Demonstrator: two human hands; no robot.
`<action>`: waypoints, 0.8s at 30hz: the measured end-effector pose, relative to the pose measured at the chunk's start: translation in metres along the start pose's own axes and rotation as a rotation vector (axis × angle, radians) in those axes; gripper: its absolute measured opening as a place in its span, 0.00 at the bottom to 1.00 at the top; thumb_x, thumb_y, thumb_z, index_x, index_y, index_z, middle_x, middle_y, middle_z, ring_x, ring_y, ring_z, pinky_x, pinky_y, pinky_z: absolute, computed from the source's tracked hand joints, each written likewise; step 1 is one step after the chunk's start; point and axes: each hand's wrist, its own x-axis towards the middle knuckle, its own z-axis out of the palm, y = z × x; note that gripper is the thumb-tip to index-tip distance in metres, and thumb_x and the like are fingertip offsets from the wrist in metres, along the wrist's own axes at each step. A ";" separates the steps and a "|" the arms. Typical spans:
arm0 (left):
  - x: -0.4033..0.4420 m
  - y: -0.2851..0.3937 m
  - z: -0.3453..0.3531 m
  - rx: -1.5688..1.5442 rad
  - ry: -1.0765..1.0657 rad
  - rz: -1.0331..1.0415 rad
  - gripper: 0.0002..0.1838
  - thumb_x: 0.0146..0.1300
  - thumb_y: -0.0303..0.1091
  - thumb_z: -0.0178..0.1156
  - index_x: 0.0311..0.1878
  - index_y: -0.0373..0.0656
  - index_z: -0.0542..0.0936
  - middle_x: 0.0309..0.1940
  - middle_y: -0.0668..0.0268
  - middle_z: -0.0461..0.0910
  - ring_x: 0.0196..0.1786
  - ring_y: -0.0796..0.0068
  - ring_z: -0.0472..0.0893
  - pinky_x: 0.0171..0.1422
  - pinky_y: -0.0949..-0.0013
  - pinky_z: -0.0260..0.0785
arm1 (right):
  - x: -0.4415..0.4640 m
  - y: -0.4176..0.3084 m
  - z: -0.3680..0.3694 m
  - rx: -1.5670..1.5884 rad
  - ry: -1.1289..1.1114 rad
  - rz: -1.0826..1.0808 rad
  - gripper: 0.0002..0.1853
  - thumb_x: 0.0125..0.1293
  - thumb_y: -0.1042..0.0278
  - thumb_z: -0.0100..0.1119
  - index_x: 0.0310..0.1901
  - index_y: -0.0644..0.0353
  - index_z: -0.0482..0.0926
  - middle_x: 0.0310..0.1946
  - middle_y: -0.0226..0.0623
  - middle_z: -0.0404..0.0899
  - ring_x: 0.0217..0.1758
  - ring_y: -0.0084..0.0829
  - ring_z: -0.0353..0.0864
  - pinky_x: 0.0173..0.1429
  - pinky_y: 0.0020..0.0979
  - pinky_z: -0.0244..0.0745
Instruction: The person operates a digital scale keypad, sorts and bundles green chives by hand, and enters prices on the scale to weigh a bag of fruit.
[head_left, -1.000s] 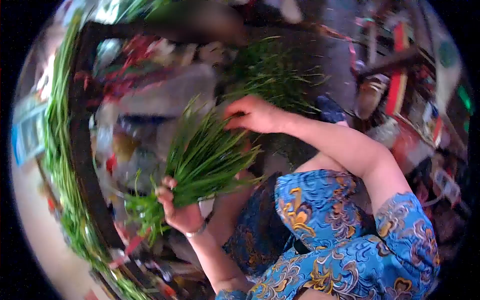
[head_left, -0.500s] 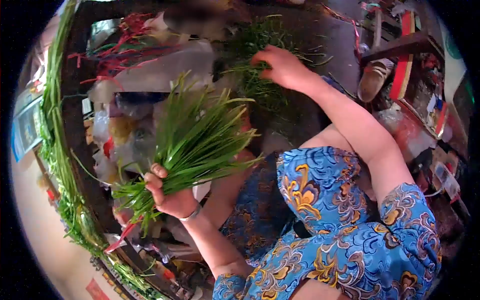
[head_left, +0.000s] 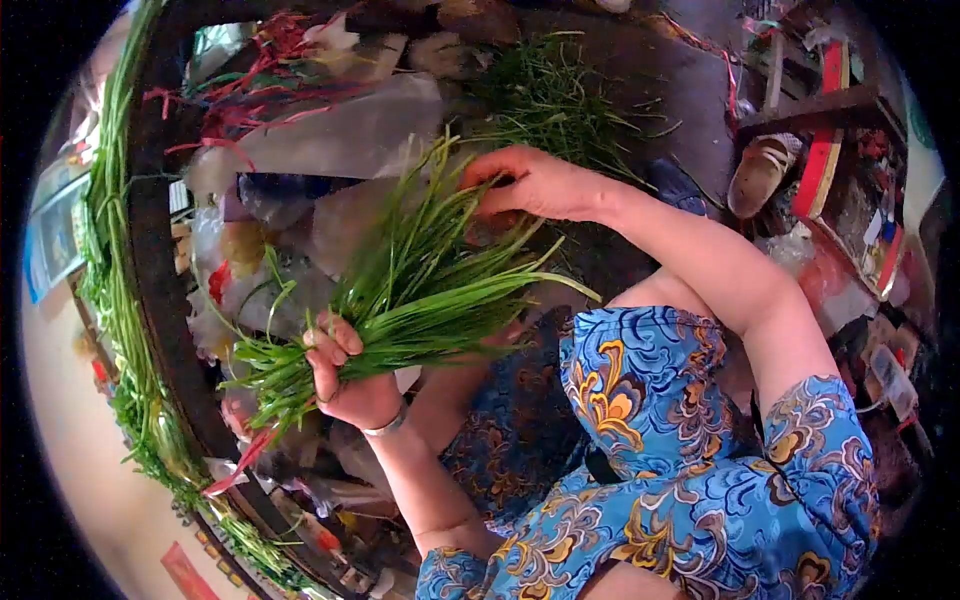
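Head view: left hand [head_left: 358,392] has fingers clamped on gathered long green leaves [head_left: 425,322]; right hand [head_left: 548,184], grip unclear; loose green stalks [head_left: 560,105] lie ungathered.

Downward head view over hands [head_left: 350,375]

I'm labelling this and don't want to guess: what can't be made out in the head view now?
All in the head view:
- Stems of the green bunch inside the left hand: hidden by its fingers.
- Whether the right hand pinches a blade: fingertips lost in leaves and shadow.
- Upper end of the long stalks: cut off by the top edge.
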 end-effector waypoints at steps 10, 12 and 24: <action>0.001 0.015 -0.006 0.029 0.004 0.133 0.16 0.62 0.38 0.56 0.22 0.50 0.61 0.23 0.73 0.58 0.28 0.80 0.61 0.49 0.69 0.57 | -0.006 0.005 -0.044 -0.064 0.249 -0.007 0.08 0.63 0.67 0.60 0.40 0.60 0.79 0.27 0.28 0.78 0.28 0.17 0.75 0.32 0.20 0.68; 0.000 0.015 -0.009 0.023 -0.004 0.108 0.16 0.61 0.39 0.56 0.22 0.50 0.61 0.22 0.73 0.58 0.27 0.80 0.61 0.49 0.69 0.58 | -0.007 0.005 -0.039 0.000 0.235 -0.028 0.09 0.64 0.66 0.60 0.42 0.59 0.79 0.29 0.28 0.78 0.31 0.18 0.76 0.33 0.20 0.69; -0.002 0.002 -0.004 0.051 -0.118 0.030 0.13 0.61 0.36 0.56 0.25 0.49 0.63 0.24 0.73 0.60 0.27 0.80 0.61 0.40 0.77 0.56 | 0.002 -0.001 -0.005 0.217 0.071 0.029 0.08 0.65 0.64 0.60 0.41 0.58 0.78 0.25 0.21 0.72 0.27 0.13 0.69 0.28 0.18 0.61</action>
